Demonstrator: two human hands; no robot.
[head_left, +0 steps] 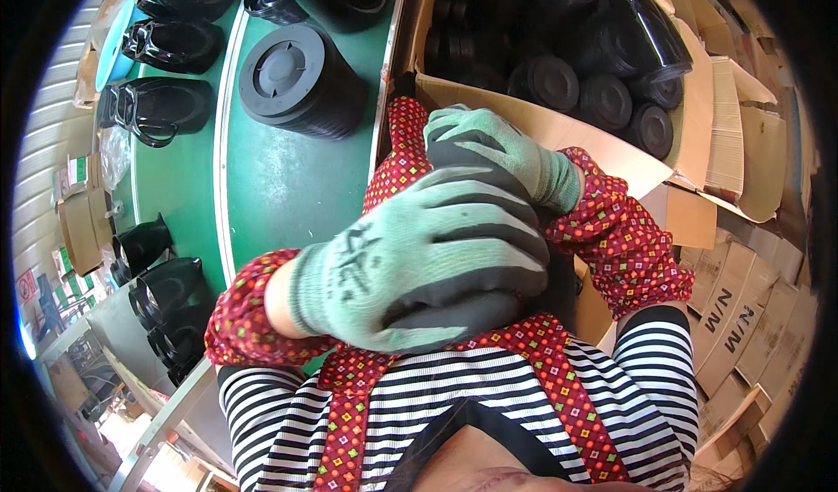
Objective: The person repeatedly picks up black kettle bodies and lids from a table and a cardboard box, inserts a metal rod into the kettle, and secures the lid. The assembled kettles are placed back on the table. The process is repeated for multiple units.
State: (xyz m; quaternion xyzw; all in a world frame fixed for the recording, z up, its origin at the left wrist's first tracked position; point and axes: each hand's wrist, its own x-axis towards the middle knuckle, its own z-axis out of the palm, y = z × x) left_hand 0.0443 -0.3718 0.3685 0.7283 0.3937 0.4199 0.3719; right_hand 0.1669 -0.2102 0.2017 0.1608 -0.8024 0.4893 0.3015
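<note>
Both my hands wear green knit gloves with dark coated palms and fingers. Close up in the middle, my left hand (pixel 428 265) is curled, its back towards me and its fingers bent to the right. Just beyond it, my right hand (pixel 497 147) is also closed, at the near side of an open cardboard box (pixel 559 130). A dark shape shows around and between the gloves, but the hands hide what they grip. To the left, a stack of round black ribbed-edge discs (pixel 301 82) lies on the green table (pixel 279 186).
The box holds several black cylindrical pieces (pixel 602 99) and a glossy black jug (pixel 650 34). Glossy black jugs (pixel 170 108) line the table's far left, with more black vessels (pixel 170 291) at lower left. Flattened cartons (pixel 733 309) stand at right.
</note>
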